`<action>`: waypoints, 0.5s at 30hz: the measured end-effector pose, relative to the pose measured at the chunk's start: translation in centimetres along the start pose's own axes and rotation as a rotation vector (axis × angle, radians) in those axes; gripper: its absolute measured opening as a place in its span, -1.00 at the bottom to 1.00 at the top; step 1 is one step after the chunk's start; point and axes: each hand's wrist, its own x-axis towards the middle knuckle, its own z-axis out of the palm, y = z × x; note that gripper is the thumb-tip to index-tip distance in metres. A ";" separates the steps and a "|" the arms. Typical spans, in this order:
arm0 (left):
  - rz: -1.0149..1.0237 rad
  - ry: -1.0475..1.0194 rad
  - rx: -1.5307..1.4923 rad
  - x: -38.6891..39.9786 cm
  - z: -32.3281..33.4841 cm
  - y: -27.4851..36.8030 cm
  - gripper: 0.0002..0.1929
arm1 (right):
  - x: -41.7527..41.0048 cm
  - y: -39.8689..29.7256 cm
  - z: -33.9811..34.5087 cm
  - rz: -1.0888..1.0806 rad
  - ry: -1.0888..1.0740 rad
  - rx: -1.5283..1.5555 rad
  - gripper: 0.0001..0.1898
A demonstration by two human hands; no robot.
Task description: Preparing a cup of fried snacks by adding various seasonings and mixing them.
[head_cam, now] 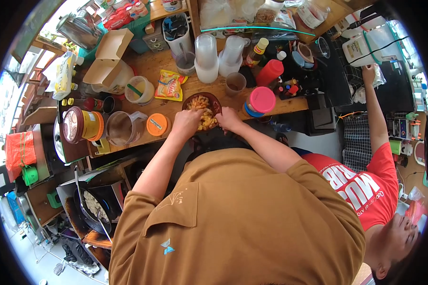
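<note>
A dark brown bowl [214, 98] stands at the front edge of the wooden table, with orange-yellow chopped food [207, 120] inside. My right hand [230, 119] grips the bowl's right rim, thumb near the inside. Over the left part of the bowl, my left hand [187, 123] is curled with its fingertips at the food. Whether it holds a utensil is hidden by the fingers. Left of that hand lies an orange lid [157, 124]. Behind the bowl are a yellow Palmia packet [170, 85] and a clear cup with brown contents [235, 84].
A tub with a green-handled utensil [139, 91], a measuring jug [125, 128] and stacked plastic cups [206, 53] crowd the table. To the right are a pink-lidded tub [262, 99] and a red bottle [270, 72]. A pan of food [92, 205] sits lower left. A person in red [367, 178] reaches at right.
</note>
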 end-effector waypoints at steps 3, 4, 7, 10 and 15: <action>-0.107 0.043 0.016 0.1 -1.9 -0.7 -0.86 | -0.3 0.2 -0.4 -0.008 0.018 0.022 -0.69; -0.102 0.038 0.019 0.4 -1.8 -1.0 -0.86 | -0.4 0.2 -0.4 0.009 0.040 0.002 -0.68; -0.201 0.055 -0.004 0.4 0.7 -1.3 -0.85 | -0.4 0.2 -0.1 -0.011 0.015 0.010 -0.66; -0.191 -0.059 -0.001 0.2 1.4 -0.4 -0.84 | 0.1 0.4 -0.1 -0.013 0.026 0.005 -0.64; -0.271 0.031 -0.034 0.8 -1.5 -1.6 -0.86 | 0.3 1.2 0.3 0.021 0.037 0.059 -0.62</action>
